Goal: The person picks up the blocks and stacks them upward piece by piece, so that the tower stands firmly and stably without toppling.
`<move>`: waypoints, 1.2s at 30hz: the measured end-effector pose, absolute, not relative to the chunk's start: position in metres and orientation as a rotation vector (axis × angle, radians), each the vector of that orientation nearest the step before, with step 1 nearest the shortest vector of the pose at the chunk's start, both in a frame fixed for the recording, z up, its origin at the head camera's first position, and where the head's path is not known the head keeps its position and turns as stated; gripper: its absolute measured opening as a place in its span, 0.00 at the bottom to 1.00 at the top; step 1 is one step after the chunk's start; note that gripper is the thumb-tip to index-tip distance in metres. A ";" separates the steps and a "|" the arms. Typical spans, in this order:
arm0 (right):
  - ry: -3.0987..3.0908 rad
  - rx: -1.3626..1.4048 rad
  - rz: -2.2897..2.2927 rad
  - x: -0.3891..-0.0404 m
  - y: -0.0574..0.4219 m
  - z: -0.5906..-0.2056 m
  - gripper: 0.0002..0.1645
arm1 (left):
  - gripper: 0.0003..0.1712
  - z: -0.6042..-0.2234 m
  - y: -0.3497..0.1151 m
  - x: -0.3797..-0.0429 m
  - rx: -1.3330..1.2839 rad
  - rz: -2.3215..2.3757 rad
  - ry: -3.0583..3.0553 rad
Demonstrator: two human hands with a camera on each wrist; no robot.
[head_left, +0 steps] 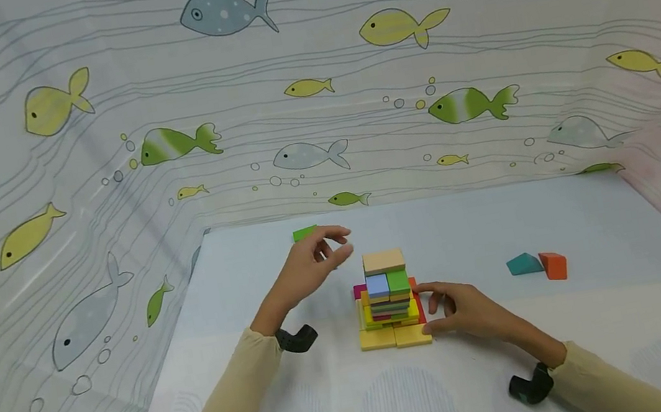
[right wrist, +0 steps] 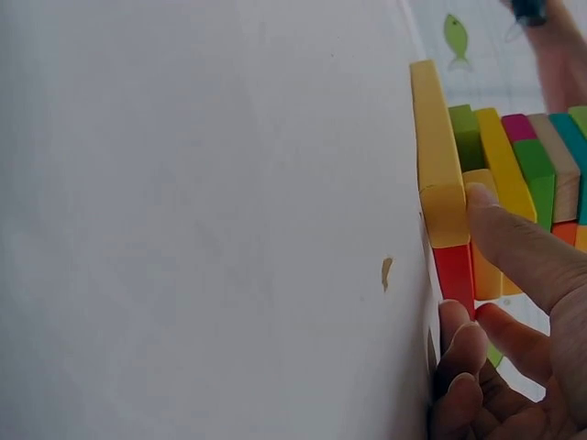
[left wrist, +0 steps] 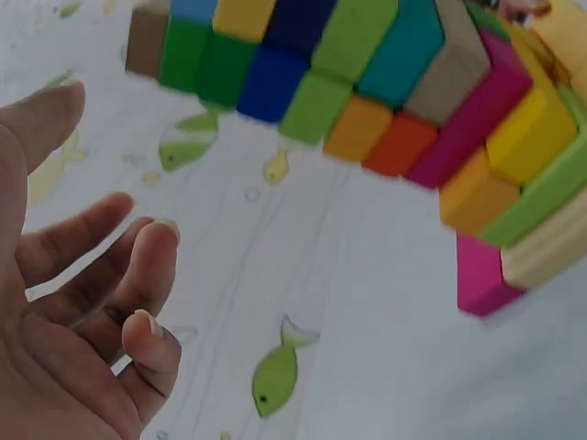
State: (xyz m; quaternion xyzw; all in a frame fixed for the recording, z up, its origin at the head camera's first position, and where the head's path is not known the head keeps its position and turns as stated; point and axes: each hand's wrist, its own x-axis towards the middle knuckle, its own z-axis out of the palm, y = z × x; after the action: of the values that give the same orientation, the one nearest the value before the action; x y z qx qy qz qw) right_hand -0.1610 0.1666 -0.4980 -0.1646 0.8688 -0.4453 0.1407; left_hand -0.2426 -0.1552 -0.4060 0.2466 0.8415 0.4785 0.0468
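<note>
A layered tower of coloured blocks point(head_left: 378, 287) stands mid-table, topped by a pale wooden block point(head_left: 383, 262). My left hand point(head_left: 307, 262) hovers left of the tower's top; its fingers are loosely bent, and nothing is between them. In the left wrist view a gap separates that hand point(left wrist: 83, 302) from the stacked blocks point(left wrist: 335, 78). My right hand point(head_left: 469, 310) is low at the tower's right side. In the right wrist view its thumb touches the base near a yellow block point(right wrist: 435, 137), while other fingertips are beside a red block point(right wrist: 454, 275). The thumb hides part of the base.
A teal block point(head_left: 524, 264) and an orange block point(head_left: 553, 265) lie to the right on the table. Behind my left hand lies a green block point(head_left: 305, 233). Fish-patterned sheeting point(head_left: 245, 89) rises around the back and sides of the table.
</note>
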 end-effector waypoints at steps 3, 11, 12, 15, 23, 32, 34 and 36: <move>2.513 -0.470 -1.288 -0.162 0.167 -0.498 0.45 | 0.22 -0.421 -0.170 -0.263 0.621 1.513 2.581; 2.513 -0.469 -1.278 -0.162 0.167 -0.498 0.44 | 0.22 -0.460 -0.201 -0.299 0.357 1.494 2.686; 2.516 -0.463 -1.283 -0.162 0.168 -0.498 0.44 | 0.23 -0.464 -0.203 -0.304 0.340 1.477 2.693; 2.508 -0.464 -1.301 -0.162 0.169 -0.499 0.44 | 0.25 -0.475 -0.210 -0.317 0.269 1.456 2.707; 2.494 -0.471 -1.301 -0.164 0.164 -0.499 0.45 | 0.34 -0.497 -0.229 -0.337 0.096 1.390 2.731; 2.511 -0.431 -1.283 -0.164 0.162 -0.498 0.44 | 0.31 -0.503 -0.227 -0.346 0.069 1.263 2.795; 2.514 -0.423 -1.278 -0.164 0.163 -0.499 0.44 | 0.29 -0.504 -0.225 -0.346 0.064 1.258 2.795; 2.517 -0.412 -1.272 -0.164 0.163 -0.499 0.44 | 0.27 -0.506 -0.223 -0.347 0.064 1.243 2.800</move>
State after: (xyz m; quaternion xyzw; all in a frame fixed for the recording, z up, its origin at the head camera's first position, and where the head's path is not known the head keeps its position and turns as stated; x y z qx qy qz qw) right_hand -0.1636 0.1634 -0.4991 -0.1431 0.8738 -0.4416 0.1451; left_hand -0.3472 -0.2228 -0.5061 0.0208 0.9131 0.4054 0.0386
